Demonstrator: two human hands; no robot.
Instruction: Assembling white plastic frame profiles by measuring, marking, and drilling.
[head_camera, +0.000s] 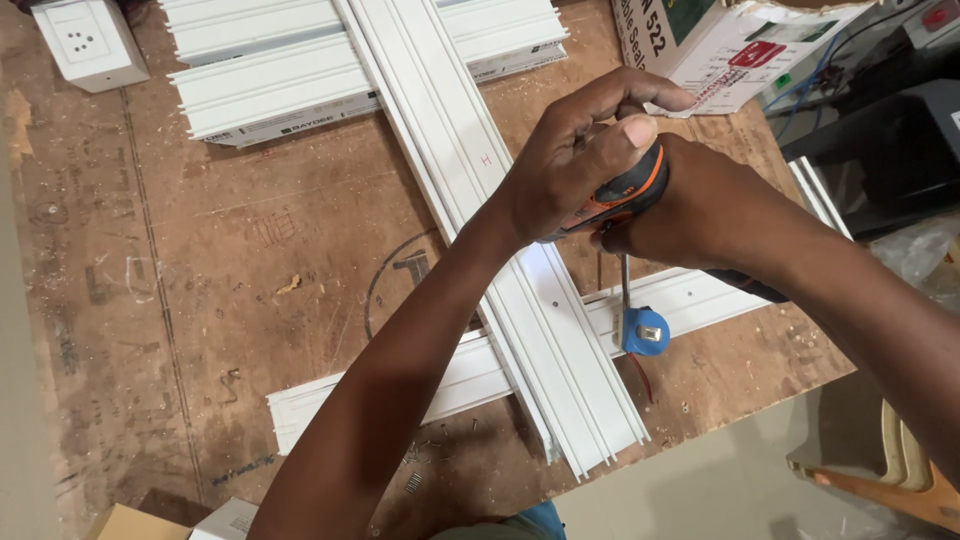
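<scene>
Gripping screwdriver w/ both hands, fingers wrapped tight; shaft on blue clip (white trunking).

Our left hand comes from six o'clock, fingers curled tight; our right hand from four o'clock presses against it, forearms converging.

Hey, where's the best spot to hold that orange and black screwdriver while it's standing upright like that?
Grip the screwdriver by its thick handle, from above: its thin shaft points down at the blue piece, leaving the handle uppermost. Both the left hand and right hand wrap it there.
</scene>
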